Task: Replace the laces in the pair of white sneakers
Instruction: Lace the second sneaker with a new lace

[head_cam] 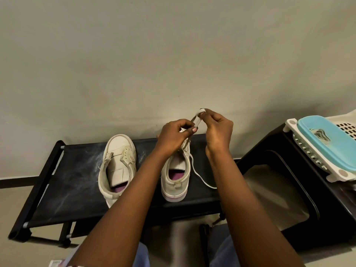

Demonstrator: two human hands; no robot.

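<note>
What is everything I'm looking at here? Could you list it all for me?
laceless sneaker: one, white, on the rack.
second sneaker: one, white, on the rack below the hands.
lace: one, white, rising from the second sneaker to the hands, one end trailing on the rack.
rack: one, black, against the wall.
cabinet: one, black, beside the rack.
basket: one, white, slotted, on the cabinet.
lid: one, turquoise, on the basket.
wall: one, grey, behind everything.
left hand: one, pinching the lace.
right hand: one, pinching the lace higher up.
</note>
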